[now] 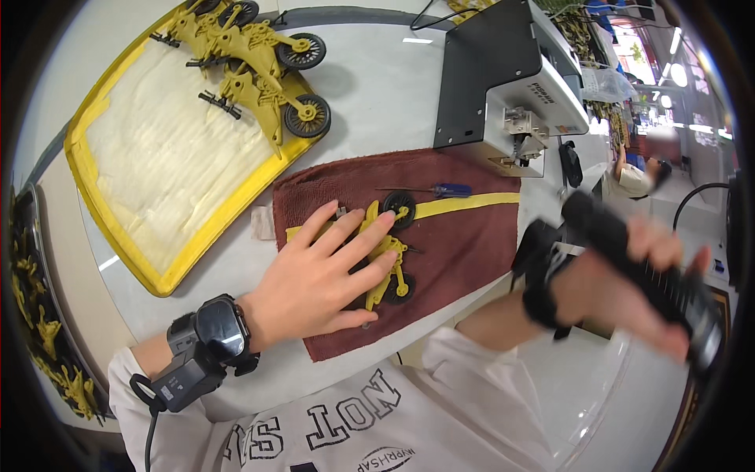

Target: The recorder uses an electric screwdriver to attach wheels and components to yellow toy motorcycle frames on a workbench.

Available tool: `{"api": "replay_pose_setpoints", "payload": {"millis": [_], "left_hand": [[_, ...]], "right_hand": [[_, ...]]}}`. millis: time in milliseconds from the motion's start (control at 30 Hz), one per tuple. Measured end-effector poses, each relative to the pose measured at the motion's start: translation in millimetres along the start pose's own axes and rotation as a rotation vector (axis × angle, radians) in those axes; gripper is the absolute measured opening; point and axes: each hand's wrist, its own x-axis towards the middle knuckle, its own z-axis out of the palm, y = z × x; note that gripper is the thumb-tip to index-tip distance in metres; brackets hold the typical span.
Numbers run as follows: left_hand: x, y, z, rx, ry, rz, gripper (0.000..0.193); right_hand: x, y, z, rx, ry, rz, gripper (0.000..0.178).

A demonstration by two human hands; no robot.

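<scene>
Presently, yellow model motorcycle [391, 253]: it was on the maroon cloth [464, 248], seemingly on its side, partly covered by my left hand [318, 271].
Finished on the motorcycle: both black wheels [402, 210] appeared to be in place, so I judged that its main assembly was near to complete.
Remaining on the motorcycle: probably some fastening or checking was left; at which place, I could not tell, since the hand hid a part of the body.
Left hand: it lay palm down with fingers spread apart, touching the motorcycle from above, as if to keep it steady; it did not grasp around it.
Right hand [613, 297]: it was closed around a thick black tool [602, 223], lifted at the right, well apart from the motorcycle; because of blur, I could not tell which kind of tool.
Screwdriver with blue handle: this screwdriver [453, 190] was on the cloth near the upper wheel, touched by neither hand.
Yellow-rimmed tray [81, 149]: at its far end rested several similar motorcycles [255, 94], which looked assembled to me.
Black-and-white machine [481, 90]: it stood beyond the cloth, apart from both hands.
Dark tray [49, 244]: at the far left, it contained more yellow pieces [47, 337], possibly for later work.
</scene>
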Motion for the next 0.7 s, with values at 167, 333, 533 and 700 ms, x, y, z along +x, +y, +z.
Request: {"api": "replay_pose_setpoints", "payload": {"millis": [167, 333, 533, 700], "left_hand": [[-1, -2, 1, -0.007, 0.001, -0.014, 0.063], [2, -3, 8, -0.025, 0.01, -0.003, 0.064], [-2, -3, 2, -0.006, 0.01, -0.021, 0.065], [-2, -2, 2, -0.035, 0.017, -0.033, 0.065]], "right_hand": [[5, 71, 11, -0.338, 0.104, 0.135, 0.083], [-72, 43, -16, -0.147, -0.016, 0.479, 0.085], [-86, -30, -2, 0.318, -0.044, 0.393, 0.079], [-98, -40, 14, 0.442, -0.209, 0.391, 0.069]]}}
